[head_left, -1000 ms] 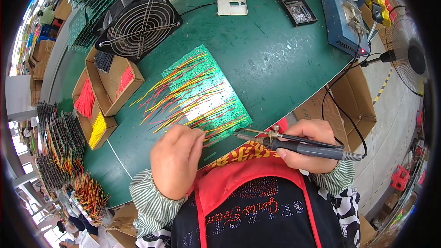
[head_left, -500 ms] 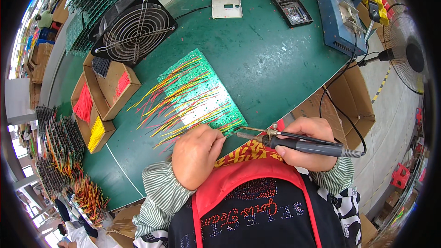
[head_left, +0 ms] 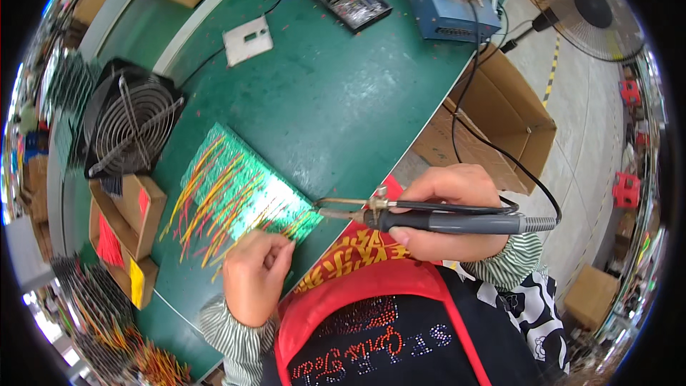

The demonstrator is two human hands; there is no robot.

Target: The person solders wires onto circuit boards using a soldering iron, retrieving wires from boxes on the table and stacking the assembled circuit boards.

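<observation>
A green circuit board (head_left: 268,184) lies on the table with rows of red and yellow wires (head_left: 218,196) running across it and past its left edge. My left hand (head_left: 256,271) is closed in a pinch at the board's near edge, beside the lowest wires. What its fingertips hold is hidden. In my right hand (head_left: 464,182) is a grey-handled soldering iron (head_left: 457,224) with a thin metal feed tube clamped above it. Its tip points left, at the board's near right corner; whether it touches cannot be made out.
Cardboard trays (head_left: 146,232) of red and yellow wires stand left, below a black fan (head_left: 136,121). Wired boards (head_left: 100,307) are stacked nearer me. A blue soldering unit (head_left: 446,7) and parts tray (head_left: 357,7) sit at the back. A cable hangs past an open carton (head_left: 511,114) at right.
My view has shifted, so the table's contents appear farther left. The iron's tip remains by the board's near right corner. My left hand has drawn slightly away from that corner, still pinched.
</observation>
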